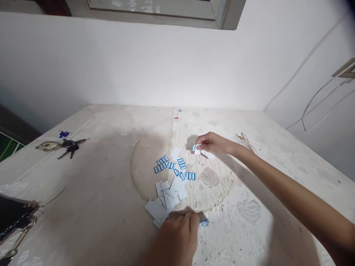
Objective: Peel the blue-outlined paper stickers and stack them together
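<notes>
At the far left of the table (91, 225) lies a black item (12, 212) with a metal clasp, and beyond it the keys (71, 147). Towards the middle, white slips (158, 209) overlap in a loose heap, with small blue-edged pieces (169, 165) scattered just behind. The left hand (181, 231), nearest the camera, is curled low over a bundle (204, 222) whose blue end pokes out; whether it grips or only presses, I cannot tell. Further right, the right hand (206, 142) pinches a card (197, 152) with blue marks, thumb and finger closed. Past it lie thin loops (242, 139). It looks partway along: many pieces are laid out, but unevenly, with some still at the hands.
</notes>
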Tool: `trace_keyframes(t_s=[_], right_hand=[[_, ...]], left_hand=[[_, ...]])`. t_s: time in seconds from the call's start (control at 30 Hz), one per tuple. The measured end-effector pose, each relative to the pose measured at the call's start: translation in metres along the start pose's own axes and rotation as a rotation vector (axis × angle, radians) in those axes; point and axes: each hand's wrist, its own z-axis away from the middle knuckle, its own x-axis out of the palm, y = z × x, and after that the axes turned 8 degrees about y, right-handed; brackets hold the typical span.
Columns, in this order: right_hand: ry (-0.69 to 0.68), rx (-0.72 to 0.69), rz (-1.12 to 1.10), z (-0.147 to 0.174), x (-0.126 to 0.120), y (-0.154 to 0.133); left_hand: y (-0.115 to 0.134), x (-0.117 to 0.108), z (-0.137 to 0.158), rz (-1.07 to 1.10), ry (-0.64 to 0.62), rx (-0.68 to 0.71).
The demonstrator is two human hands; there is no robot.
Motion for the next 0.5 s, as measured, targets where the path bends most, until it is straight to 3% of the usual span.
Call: trace_keyframes(t_s=[0.13,0.23,0.33,0.4,0.5], right_hand=[[0.061,0.022,-0.248,0.021,-0.001,-0.013],[0.132,0.058,-0.374,0.042,0.007,-0.028],[0.119,0.089,-0.532,0.071,0.019,-0.044],[0.092,0.102,-0.545,0.094,0.027,-0.056],[0.019,0.069,-0.398,0.126,0.035,-0.069]], left_hand=[[0.000,-0.003,-0.003,-0.038,-0.159,-0.026],[0.002,-0.010,-0.009,-0.061,-0.291,-0.101],[0.004,-0.016,-0.014,-0.059,-0.370,-0.133],[0.005,-0.019,-0.017,-0.076,-0.382,-0.122],[0.005,-0.022,-0.019,-0.090,-0.383,-0.130]])
